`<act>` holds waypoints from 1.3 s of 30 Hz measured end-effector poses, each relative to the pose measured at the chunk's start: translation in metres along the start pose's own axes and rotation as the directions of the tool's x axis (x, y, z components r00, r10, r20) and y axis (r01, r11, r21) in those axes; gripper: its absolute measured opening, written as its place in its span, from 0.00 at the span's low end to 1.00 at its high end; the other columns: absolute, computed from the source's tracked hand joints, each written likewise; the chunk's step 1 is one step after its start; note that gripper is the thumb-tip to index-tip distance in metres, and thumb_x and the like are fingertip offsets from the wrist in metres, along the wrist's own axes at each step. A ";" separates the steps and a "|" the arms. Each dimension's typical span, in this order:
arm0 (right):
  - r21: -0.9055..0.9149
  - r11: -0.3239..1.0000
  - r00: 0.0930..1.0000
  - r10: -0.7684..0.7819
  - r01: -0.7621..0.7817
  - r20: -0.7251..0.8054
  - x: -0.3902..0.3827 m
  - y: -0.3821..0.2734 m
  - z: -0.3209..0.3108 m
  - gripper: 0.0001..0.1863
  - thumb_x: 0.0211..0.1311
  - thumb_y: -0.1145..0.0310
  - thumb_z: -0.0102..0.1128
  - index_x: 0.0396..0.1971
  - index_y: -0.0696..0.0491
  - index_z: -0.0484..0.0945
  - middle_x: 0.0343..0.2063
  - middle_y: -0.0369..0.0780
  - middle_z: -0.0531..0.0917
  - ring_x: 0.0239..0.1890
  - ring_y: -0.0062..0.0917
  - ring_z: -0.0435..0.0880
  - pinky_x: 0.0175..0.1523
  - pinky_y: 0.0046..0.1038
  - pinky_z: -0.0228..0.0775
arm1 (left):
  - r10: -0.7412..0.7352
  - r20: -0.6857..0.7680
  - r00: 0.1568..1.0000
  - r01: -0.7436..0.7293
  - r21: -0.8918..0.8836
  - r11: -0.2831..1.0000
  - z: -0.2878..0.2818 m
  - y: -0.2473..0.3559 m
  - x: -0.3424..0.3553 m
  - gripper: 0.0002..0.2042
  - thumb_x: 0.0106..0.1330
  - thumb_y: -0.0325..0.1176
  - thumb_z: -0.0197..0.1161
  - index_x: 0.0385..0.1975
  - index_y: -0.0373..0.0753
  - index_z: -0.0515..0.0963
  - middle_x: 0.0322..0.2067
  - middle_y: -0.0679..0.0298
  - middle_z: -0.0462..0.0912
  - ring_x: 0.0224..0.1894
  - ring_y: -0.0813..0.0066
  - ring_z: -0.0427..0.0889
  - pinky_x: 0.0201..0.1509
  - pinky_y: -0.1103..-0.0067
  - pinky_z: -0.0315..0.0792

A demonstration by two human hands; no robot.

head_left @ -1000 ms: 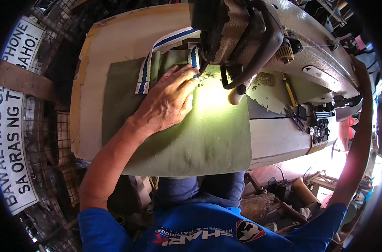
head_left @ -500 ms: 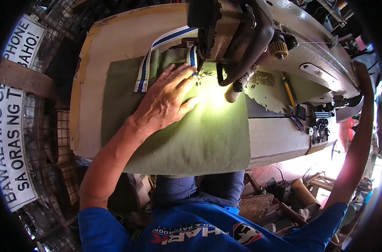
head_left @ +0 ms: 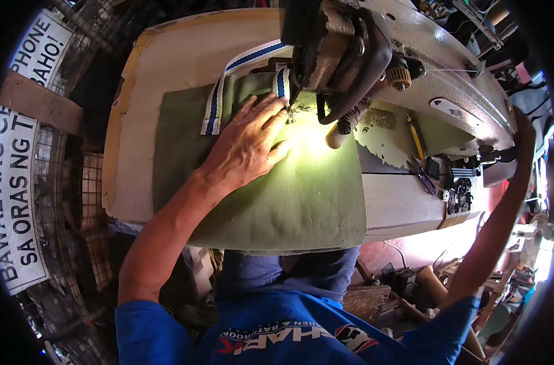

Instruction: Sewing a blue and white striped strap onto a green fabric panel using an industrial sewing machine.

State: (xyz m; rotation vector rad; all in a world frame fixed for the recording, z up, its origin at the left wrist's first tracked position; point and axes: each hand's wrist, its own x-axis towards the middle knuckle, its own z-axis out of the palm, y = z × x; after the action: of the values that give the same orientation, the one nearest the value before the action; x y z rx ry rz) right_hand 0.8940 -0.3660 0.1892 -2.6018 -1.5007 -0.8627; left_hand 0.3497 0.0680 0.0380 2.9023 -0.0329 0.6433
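Note:
My left hand [head_left: 246,143] lies flat on a green cloth [head_left: 277,207], fingers stretched toward the needle area of a sewing machine [head_left: 334,55]. Its fingertips touch or nearly touch the end of a white strap with a blue stripe [head_left: 213,109], which loops over the cloth's far edge and passes behind the machine head. A bright lamp [head_left: 336,135] lights the cloth beside the needle. Far to the right, my right hand [head_left: 524,128] reaches the machine's end by the handwheel [head_left: 501,173]; its fingers are dark and mostly hidden.
A pale table [head_left: 128,152] with a taped edge carries the work. On its right lie a yellow-handled screwdriver [head_left: 417,139], scissors [head_left: 424,177] and small dark metal parts [head_left: 458,199]. Wire mesh and a white sign [head_left: 21,201] stand at the left; clutter fills the lower right.
My right hand and forearm have come slightly lower at the machine's end. The left hand stays flat by the needle; the whole view has shifted a little.

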 end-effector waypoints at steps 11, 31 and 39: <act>0.481 0.718 0.845 0.524 -0.504 0.104 -0.179 -0.298 -0.079 0.20 0.72 0.63 0.47 0.54 0.61 0.77 0.49 0.45 0.81 0.53 0.32 0.80 0.58 0.32 0.70 | 0.027 -0.089 0.996 -0.025 0.019 0.999 -0.001 -0.001 -0.004 0.14 0.63 0.39 0.62 0.41 0.35 0.79 0.53 0.52 0.76 0.62 0.55 0.71 0.68 0.59 0.63; 0.322 0.900 0.944 0.326 -0.294 -0.051 -0.120 -0.406 -0.057 0.21 0.63 0.74 0.58 0.57 0.55 0.73 0.46 0.47 0.82 0.44 0.37 0.85 0.46 0.36 0.78 | -0.349 -0.026 0.937 0.344 0.251 0.905 0.009 0.058 0.003 0.20 0.62 0.39 0.62 0.44 0.27 0.77 0.51 0.46 0.76 0.56 0.53 0.74 0.61 0.62 0.67; -0.465 0.858 0.967 -0.255 0.219 -0.015 0.008 -0.362 0.025 0.26 0.57 0.73 0.57 0.59 0.51 0.72 0.42 0.45 0.82 0.39 0.35 0.86 0.39 0.33 0.81 | -0.051 0.079 0.996 0.051 0.004 0.999 -0.025 -0.013 0.007 0.06 0.63 0.28 0.58 0.35 0.38 0.80 0.37 0.60 0.79 0.46 0.60 0.76 0.54 0.67 0.70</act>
State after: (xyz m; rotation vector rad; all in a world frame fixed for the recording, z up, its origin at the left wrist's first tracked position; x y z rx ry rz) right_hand 0.6175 -0.1577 0.0809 -2.6658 -1.8121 -1.4961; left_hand 0.3462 0.0847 0.0616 2.9191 0.0317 0.5197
